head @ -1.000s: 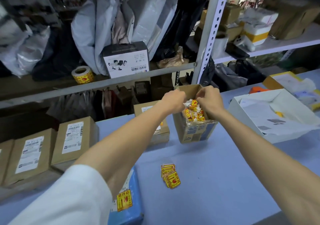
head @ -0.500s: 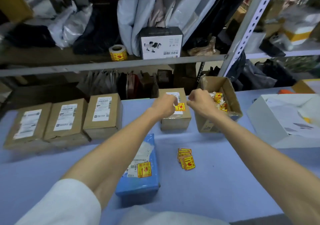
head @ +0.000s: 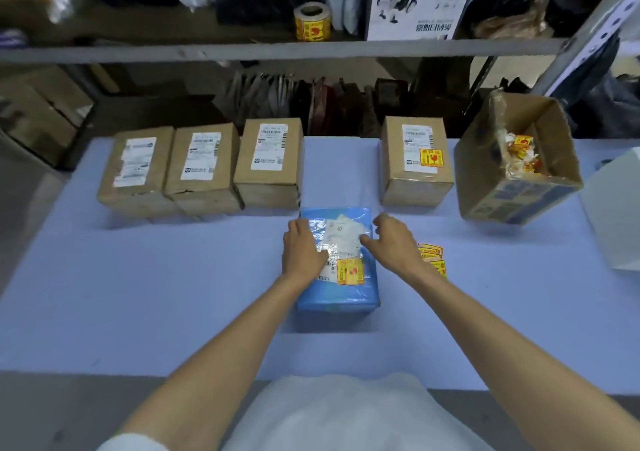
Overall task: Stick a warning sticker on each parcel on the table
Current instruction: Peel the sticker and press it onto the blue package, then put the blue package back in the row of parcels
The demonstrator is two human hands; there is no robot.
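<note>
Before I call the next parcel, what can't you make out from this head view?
Head view only.
- Label text on the three unstickered boxes: too small, blurred.
- Sticker stack: partly under the right wrist, count unknown.
- White box: cut off by the right edge.
- Whether the left hand or right hand pinches anything on the blue parcel: the hands' backs hide the fingertips.

I see a pale blue table [head: 138,294]; along its far edge stand 3 brown parcels [head: 204,166] touching, a 4th parcel [head: 415,173] apart, then an open carton [head: 485,173]; nearer lie a blue parcel [head: 346,298], loose stickers [head: 431,253] just beside it; a white box [head: 616,222] at right.
</note>
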